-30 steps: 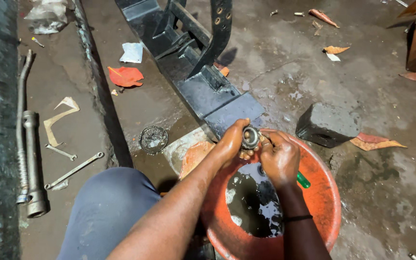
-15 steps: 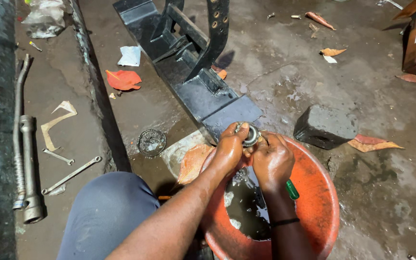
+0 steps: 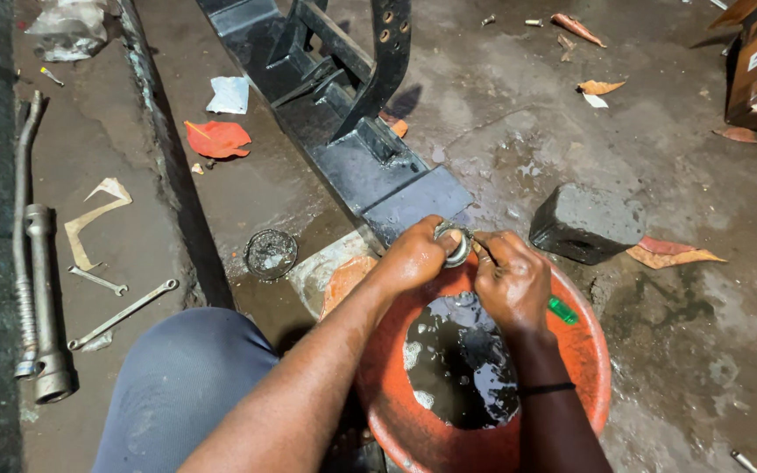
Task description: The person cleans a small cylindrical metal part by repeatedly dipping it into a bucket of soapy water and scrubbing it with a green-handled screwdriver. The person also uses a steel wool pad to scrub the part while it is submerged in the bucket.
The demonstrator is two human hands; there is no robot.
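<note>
We worked over the orange basin (image 3: 589, 368) of dark liquid, both forearms reaching forward above it. Our left hand (image 3: 413, 258) had its fingers clamped on the metal ring (image 3: 457, 245), held on edge just above the far rim. Our right hand (image 3: 512, 282) met it from the right, fingers pinched together at the ring's side. Beyond lay the black frame (image 3: 370, 166).

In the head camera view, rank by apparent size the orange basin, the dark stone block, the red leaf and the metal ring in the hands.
1. Round orange plastic basin
2. Dark grey stone block
3. Flat red leaf
4. Small metal ring
</note>
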